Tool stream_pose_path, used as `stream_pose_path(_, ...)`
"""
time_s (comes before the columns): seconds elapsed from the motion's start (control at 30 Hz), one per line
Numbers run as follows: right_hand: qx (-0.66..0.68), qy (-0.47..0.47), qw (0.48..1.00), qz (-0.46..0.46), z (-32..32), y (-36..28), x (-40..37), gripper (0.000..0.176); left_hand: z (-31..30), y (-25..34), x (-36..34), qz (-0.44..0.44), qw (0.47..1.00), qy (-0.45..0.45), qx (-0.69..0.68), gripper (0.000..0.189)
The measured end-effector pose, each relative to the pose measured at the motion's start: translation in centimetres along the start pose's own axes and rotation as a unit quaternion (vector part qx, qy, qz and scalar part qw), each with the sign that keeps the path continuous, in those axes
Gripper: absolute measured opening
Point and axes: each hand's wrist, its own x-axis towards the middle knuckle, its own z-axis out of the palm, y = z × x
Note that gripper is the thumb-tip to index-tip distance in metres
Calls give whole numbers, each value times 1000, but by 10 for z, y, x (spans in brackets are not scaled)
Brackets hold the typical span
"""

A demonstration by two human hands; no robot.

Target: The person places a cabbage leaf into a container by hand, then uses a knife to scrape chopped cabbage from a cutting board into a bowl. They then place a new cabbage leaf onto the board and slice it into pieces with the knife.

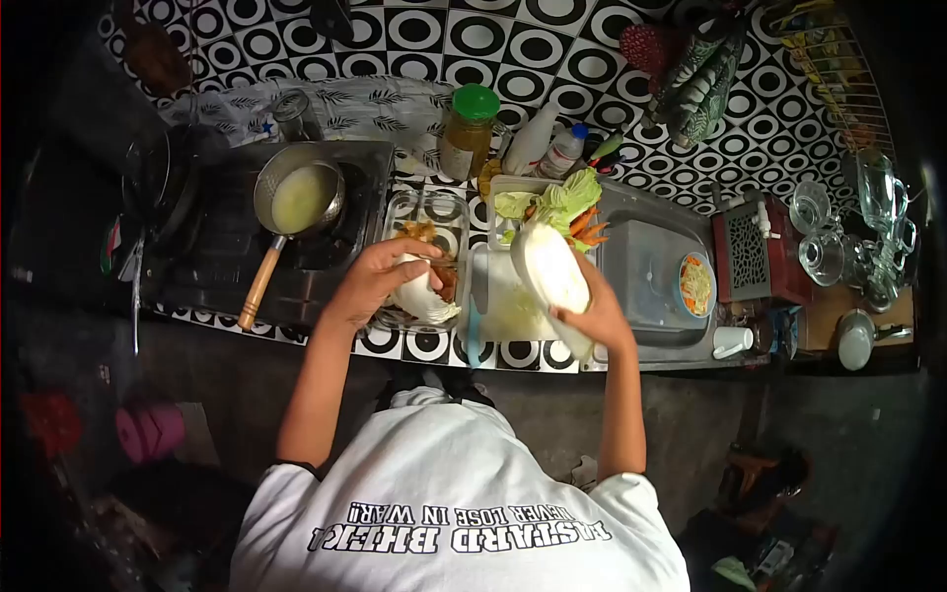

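I saw the right hand [595, 318] closed on the long cabbage [547, 268], its axis slanting up-left toward the glass dish [441, 219], where the nearer left hand [380, 276] pinched a leaf [424, 299].

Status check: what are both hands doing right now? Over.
Left hand grips cabbage piece over glass dish. Right hand holds long cabbage leaf above white tray. Nothing blocking.

A home kitchen: stove [296, 247] with saucepan [299, 197], sink [651, 266], patterned tiled counter [424, 345].
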Motion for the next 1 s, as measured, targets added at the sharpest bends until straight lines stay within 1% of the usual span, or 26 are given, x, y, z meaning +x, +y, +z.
stream_pose_path(0.07, -117, -20, 991, 66, -12, 13, 18, 94, 4, -8, -6, 23, 991, 107, -81, 29)
stream_pose_path(0.1, -131, -27, 989, 63, -3, 15, 50, 95, -18, -5, -9, 33, 992, 96, -77, 29)
stream_pose_path(0.17, -187, -31, 976, 108, -2, 33, 75, 96, -23, -5, -17, 43, 979, 139, -142, 30)
stream_pose_path(0.2, -211, -57, 965, 143, -1, 33, 89, 95, -25, -5, -21, 50, 974, 153, -159, 32)
stream_pose_path(0.23, -236, -83, 952, 175, -3, 34, 103, 95, -26, -3, -24, 46, 975, 147, -158, 32)
stream_pose_path(0.27, -255, -88, 943, 194, -2, 39, 113, 92, -27, 0, -27, 58, 971, 157, -170, 33)
stream_pose_path(0.3, -254, -85, 943, 197, -3, 40, 122, 92, -29, 2, -30, 71, 966, 168, -183, 35)
stream_pose_path(0.37, -273, -142, 926, 220, -6, 44, 136, 88, -36, 2, -36, 75, 965, 164, -189, 36)
stream_pose_path(0.4, -305, -138, 925, 180, 0, 45, 140, 80, -38, 3, -38, 83, 958, 174, -211, 35)
stream_pose_path(0.43, -306, -136, 924, 183, 0, 45, 147, 80, -39, 2, -40, 90, 950, 184, -235, 34)
stream_pose_path(0.5, -334, -209, 874, 283, 5, 38, 159, 73, -40, 2, -43, 77, 945, 191, -253, 34)
stream_pose_path(0.57, -348, -195, 870, 289, 13, 36, 166, 72, -40, 0, -44, 79, 932, 229, -270, 34)
stream_pose_path(0.63, -410, -222, 837, 287, 20, 37, 175, 73, -42, -2, -45, 83, 931, 232, -268, 33)
stream_pose_path(0.97, -393, -222, 855, 256, 50, 74, 190, 74, -41, -4, -53, 96, 930, 232, -268, 33)
stream_pose_path(1.0, -393, -222, 856, 254, 51, 70, 189, 74, -39, -5, -52, 98, 929, 234, -270, 34)
